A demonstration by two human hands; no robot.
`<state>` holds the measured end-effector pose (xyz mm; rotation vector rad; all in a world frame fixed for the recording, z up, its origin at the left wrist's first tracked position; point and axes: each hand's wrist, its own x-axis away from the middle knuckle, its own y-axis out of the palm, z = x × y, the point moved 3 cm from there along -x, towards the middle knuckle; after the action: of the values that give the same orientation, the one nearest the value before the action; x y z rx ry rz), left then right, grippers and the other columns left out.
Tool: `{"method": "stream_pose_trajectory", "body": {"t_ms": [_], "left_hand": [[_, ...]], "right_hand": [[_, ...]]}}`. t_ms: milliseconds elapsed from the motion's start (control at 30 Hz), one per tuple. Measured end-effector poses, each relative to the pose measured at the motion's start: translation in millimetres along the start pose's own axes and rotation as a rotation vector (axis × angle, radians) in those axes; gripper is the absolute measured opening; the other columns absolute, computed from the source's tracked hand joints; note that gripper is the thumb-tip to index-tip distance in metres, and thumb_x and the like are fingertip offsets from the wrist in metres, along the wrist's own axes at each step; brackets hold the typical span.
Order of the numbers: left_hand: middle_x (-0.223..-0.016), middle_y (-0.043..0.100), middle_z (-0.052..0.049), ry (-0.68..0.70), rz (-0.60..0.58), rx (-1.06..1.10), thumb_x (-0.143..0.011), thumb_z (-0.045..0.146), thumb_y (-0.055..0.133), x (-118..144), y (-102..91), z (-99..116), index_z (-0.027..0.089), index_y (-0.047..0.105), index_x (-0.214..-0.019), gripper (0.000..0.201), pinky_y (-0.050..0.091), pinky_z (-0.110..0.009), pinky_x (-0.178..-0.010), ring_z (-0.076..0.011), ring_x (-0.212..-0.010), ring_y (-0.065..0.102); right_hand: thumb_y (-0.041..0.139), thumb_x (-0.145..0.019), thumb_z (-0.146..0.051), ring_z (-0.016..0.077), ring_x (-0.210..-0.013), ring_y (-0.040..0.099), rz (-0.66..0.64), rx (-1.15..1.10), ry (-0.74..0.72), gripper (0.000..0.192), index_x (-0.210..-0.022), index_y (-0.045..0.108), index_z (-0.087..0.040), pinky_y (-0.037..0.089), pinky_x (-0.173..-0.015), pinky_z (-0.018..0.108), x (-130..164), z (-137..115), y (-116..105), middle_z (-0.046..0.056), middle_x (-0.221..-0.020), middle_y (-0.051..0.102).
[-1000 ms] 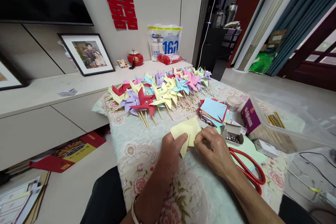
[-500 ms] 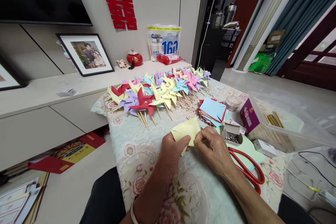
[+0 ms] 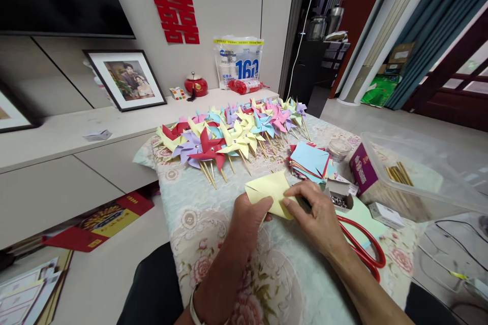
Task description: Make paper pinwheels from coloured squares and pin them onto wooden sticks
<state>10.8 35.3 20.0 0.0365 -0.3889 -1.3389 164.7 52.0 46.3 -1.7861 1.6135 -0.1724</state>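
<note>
A pale yellow square of paper, with a slit visible near its left corner, is held above the flowered tablecloth. My left hand grips its lower left part, thumb on top and fingers beneath. At the right edge, my right hand pinches the paper between thumb and index finger; its other fingers are partly hidden. Red-handled scissors lie beside my right wrist, blades out of sight. Just beyond that hand are a small box of metal fasteners and a stack of coloured paper squares.
Many finished paper pinwheels on sticks lie across the table's far side. To the right stand a clear plastic bin with sticks, a small white box and a round clear container. A white cabinet runs along the wall.
My right hand has shifted its hold along the paper's right edge, its fingers opening a little. The paper has turned slightly and lies flatter, while my left hand keeps its grip.
</note>
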Motion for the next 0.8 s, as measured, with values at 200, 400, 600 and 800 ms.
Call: {"method": "stream_pose_trajectory", "body": {"t_ms": [200,400,600,800], "left_hand": [[-0.073,0.072,-0.005,-0.083,-0.358,0.035,-0.065,0.026,0.067,2,-1.5,-4,0.011,0.073,-0.094,0.033,0.04,-0.021,-0.048,-0.0146,-0.06,0.057],[-0.066,0.068,-0.004,-0.122,-0.446,-0.154,-0.061,0.023,0.064,6,-1.4,-1,0.01,0.073,-0.084,0.027,0.039,-0.022,-0.047,-0.0138,-0.056,0.054],[-0.062,0.064,-0.001,-0.13,-0.518,-0.342,-0.064,0.02,0.058,7,-2.6,-2,0.012,0.069,-0.079,0.021,0.037,-0.023,-0.048,-0.0123,-0.052,0.05],[-0.061,0.062,0.002,-0.136,-0.532,-0.432,-0.06,0.016,0.058,8,-1.8,-7,0.015,0.068,-0.07,0.015,0.036,-0.023,-0.05,-0.0124,-0.055,0.051]], "right_hand": [[0.072,-0.081,-0.041,0.0267,-0.107,0.06,-0.025,-0.638,0.309,0.06,-0.136,0.055,-0.023,0.047,-0.088,0.039,-6,18,-13,0.011,-0.125,0.065],[0.073,-0.083,-0.039,0.0222,-0.093,0.064,-0.333,-0.805,0.378,0.069,-0.144,0.047,-0.022,0.048,-0.081,0.035,-5,9,-20,0.007,-0.106,0.07],[0.077,-0.078,-0.028,0.02,-0.078,0.062,-0.53,-0.487,0.334,0.081,-0.15,0.04,-0.03,0.046,-0.065,0.03,3,8,-18,-0.001,-0.087,0.064],[0.075,-0.076,-0.021,0.0207,-0.073,0.063,-0.587,-0.34,0.282,0.078,-0.147,0.045,-0.033,0.049,-0.06,0.03,9,7,-11,0.0,-0.088,0.068]]}}
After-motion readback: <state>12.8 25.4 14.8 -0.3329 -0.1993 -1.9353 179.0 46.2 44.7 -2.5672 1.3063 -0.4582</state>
